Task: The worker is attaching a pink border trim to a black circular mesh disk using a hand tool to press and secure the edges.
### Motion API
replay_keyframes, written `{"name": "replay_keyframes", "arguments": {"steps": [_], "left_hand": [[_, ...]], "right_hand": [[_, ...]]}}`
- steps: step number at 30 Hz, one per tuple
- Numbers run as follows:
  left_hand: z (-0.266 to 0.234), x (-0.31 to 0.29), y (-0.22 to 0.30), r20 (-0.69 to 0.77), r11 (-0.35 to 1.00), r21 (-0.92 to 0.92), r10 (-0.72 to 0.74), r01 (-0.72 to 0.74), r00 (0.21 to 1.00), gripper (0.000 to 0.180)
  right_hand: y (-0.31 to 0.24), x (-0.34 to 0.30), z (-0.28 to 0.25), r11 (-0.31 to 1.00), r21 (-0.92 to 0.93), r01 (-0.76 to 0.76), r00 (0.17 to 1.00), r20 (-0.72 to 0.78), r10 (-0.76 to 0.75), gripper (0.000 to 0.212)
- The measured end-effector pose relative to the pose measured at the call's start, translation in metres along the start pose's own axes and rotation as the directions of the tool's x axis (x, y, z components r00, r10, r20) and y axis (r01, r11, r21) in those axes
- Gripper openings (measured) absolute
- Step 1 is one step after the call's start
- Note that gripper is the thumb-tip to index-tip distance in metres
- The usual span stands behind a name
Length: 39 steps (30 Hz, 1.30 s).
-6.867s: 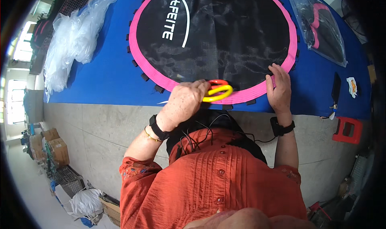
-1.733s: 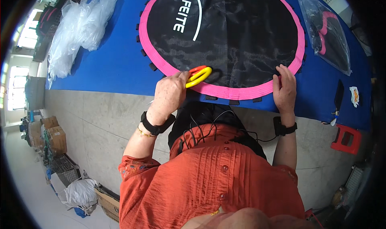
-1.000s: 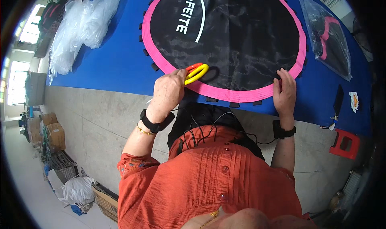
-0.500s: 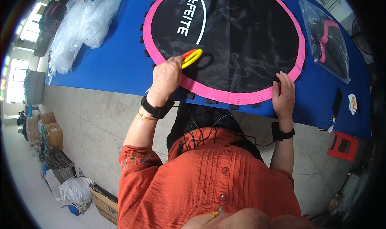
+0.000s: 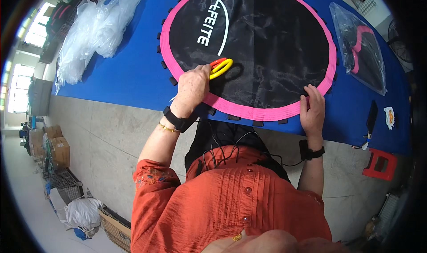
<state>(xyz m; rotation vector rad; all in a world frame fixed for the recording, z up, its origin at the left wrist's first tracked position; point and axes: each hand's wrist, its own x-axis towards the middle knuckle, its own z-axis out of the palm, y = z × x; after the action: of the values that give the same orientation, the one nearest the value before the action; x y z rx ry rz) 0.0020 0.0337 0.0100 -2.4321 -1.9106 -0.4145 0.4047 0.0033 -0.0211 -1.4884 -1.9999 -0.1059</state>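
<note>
A round black trampoline mat (image 5: 280, 53) with a pink border and short black tabs lies flat on the blue-covered table. My left hand (image 5: 194, 85), at the mat's near left edge, is closed round a pair of scissors (image 5: 221, 68). Their red and yellow handles stick out past my fingers over the black fabric; a thin pointed tip shows by my wrist, and the rest is hidden in my palm. On the near right of the pink border rests my right hand (image 5: 313, 108), holding nothing, its fingers stretched out and the thumb apart.
Crumpled clear plastic (image 5: 95, 35) is heaped at the table's far left. A clear bag (image 5: 361, 48) with a folded pink-and-black piece lies on the right. Nearer are a black flat object (image 5: 372, 116) and a small white wrapper (image 5: 389, 118). A red stool (image 5: 379, 164) stands beside the table.
The mat has slid a little toward me. My left hand has shifted slightly right and down with the scissors. My right hand stays at the border, a touch lower.
</note>
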Motion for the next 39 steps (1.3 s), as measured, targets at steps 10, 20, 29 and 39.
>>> {"name": "replay_keyframes", "arguments": {"steps": [10, 20, 29, 39], "left_hand": [[0.002, 0.012, -0.033, -0.079, 0.997, 0.036, -0.067, 0.07, 0.995, 0.016], [-0.02, -0.035, 0.003, 0.053, 0.994, -0.094, -0.043, 0.048, 0.998, 0.036], [-0.026, -0.048, 0.023, 0.075, 0.996, -0.094, 0.015, -0.008, 0.997, 0.032], [-0.021, -0.039, -0.015, 0.054, 0.99, -0.004, -0.144, 0.144, 0.988, 0.03]], "right_hand": [[0.0, 0.0, 0.002, 1.0, -0.022, -0.002, 1.0, 0.002, 0.002, 0.032], [0.0, 0.0, 0.0, 1.0, -0.023, -0.004, 1.0, -0.001, 0.004, 0.032], [0.0, 0.0, 0.002, 1.0, -0.027, -0.008, 1.0, 0.016, 0.008, 0.032], [-0.001, 0.0, 0.002, 1.0, -0.012, -0.014, 1.0, 0.003, 0.014, 0.031]]}}
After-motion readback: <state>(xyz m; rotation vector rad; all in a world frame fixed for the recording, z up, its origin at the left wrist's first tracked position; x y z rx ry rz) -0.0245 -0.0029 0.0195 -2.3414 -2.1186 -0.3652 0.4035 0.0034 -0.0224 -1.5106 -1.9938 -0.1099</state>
